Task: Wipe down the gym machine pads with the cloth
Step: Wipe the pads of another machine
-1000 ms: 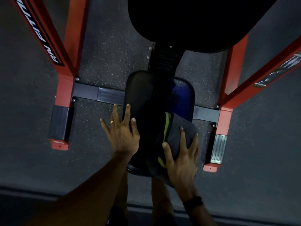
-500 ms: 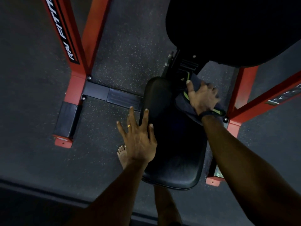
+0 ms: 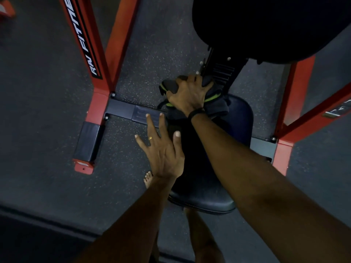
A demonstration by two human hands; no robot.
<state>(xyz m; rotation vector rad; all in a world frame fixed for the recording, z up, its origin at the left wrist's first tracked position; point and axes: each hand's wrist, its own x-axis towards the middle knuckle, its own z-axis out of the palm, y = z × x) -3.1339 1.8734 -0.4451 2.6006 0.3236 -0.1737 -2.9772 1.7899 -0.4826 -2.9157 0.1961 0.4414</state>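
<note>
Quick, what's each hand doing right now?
Left hand: open, fingers spread, resting on the black padded seat.
Right hand: pressing the dark grey cloth with green trim.

Smooth, faintly glossy black vinyl seat pad [image 3: 205, 198], soft dark cloth [image 3: 214, 105], painted red metal frame [image 3: 100, 103]

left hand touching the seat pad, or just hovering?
Touching. Head view: the left hand lies flat with spread fingers on the left edge of the seat pad, thumb on its top, no gap visible.
</note>
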